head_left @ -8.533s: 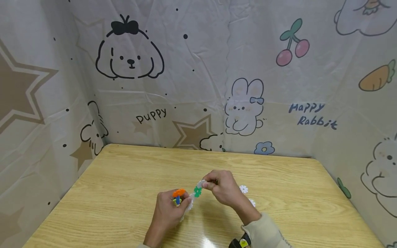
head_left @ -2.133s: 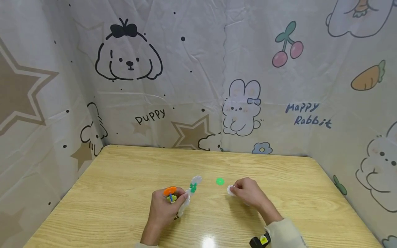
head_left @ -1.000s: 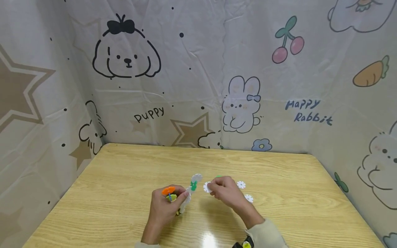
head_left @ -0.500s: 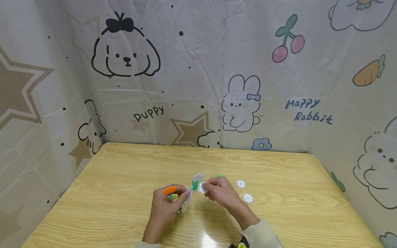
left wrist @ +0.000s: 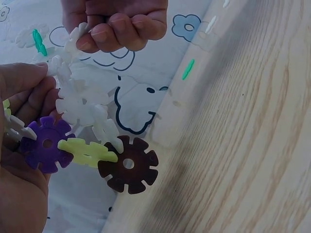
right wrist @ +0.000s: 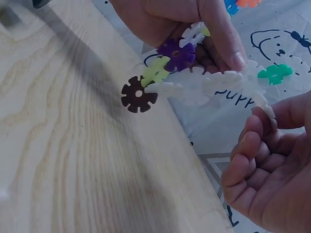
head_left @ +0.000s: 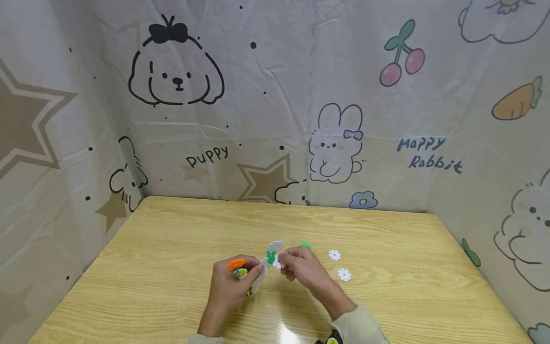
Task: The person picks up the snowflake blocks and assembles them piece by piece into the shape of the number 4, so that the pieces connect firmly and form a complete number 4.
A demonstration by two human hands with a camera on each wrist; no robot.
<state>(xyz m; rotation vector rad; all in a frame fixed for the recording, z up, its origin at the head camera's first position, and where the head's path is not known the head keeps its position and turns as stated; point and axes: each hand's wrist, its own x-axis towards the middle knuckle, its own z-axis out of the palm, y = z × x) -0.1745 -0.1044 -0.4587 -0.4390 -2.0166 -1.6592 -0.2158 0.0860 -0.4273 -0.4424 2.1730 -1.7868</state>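
Observation:
My left hand (head_left: 229, 286) grips a chain of interlocking snowflake discs between thumb and fingers, held above the table. The chain includes a brown disc (left wrist: 142, 170), a purple disc (left wrist: 34, 150), several white ones, a green disc (right wrist: 274, 74) and an orange disc (head_left: 236, 264). Beyond the green disc sits a white end disc (head_left: 275, 246). My right hand (head_left: 307, 267) pinches another white disc (right wrist: 266, 109) by its edge. In the right wrist view that disc touches the chain's white part near the green disc; whether it is slotted in, I cannot tell.
Two loose white discs (head_left: 334, 254) lie on the wooden table (head_left: 172, 239), right of my right hand. A loose bright green disc (head_left: 305, 244) shows partly behind that hand. A printed cloth wall (head_left: 258, 119) rises behind the table's far edge.
My right hand took a white disc from the table at the right and carried it left to the chain, where it now touches. My left hand has stayed nearly still, gripping the chain.

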